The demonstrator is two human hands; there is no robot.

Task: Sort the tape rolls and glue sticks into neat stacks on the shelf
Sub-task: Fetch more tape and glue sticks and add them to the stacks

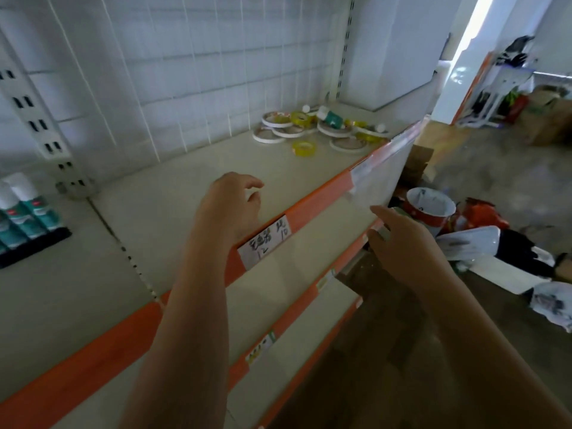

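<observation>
Both hands (pixel 230 202) seemingly empty near shelf (pixel 185 181)

White and yellow tape rolls (pixel 312 131) (teal-labelled glue sticks (pixel 28 212)), orange shelf edge (pixel 312 193).

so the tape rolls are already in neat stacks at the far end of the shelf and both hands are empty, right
Not quite. The head view shows the tape rolls lying in a loose scattered pile at the far end of the shelf, not stacked. The left hand and right hand do look empty.

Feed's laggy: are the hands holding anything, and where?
Left hand holds nothing, hovering over the shelf. Right hand appears empty too.
</observation>
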